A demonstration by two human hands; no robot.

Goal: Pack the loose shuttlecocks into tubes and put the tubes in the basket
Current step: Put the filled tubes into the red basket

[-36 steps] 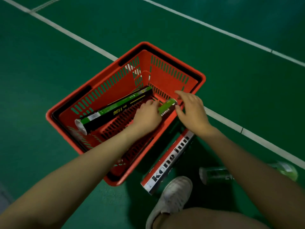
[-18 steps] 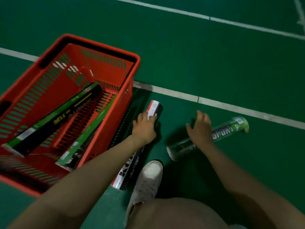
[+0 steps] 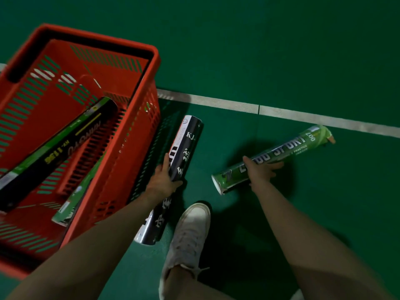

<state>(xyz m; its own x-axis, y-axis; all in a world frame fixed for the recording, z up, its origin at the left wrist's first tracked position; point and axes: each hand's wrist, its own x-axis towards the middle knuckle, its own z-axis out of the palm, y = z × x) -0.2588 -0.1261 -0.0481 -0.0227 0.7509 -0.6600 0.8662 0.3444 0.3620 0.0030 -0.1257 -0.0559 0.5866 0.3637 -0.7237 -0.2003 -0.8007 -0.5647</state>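
Head — left hand (image 3: 161, 182) grips black tube (image 3: 186, 146), right hand (image 3: 259, 172) green tube (image 3: 289, 147), basket (image 3: 156, 61) cropped

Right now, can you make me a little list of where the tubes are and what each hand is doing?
Basket: red basket on the green floor
In basket: black-and-green tube and slim green tube, both lying slanted
Left hand: left hand grips black tube just outside the basket
Right hand: right hand grips bright green tube, further right
Tubes outside basket: two
Loose shuttlecocks: none in view
Also there: white shoe, white line
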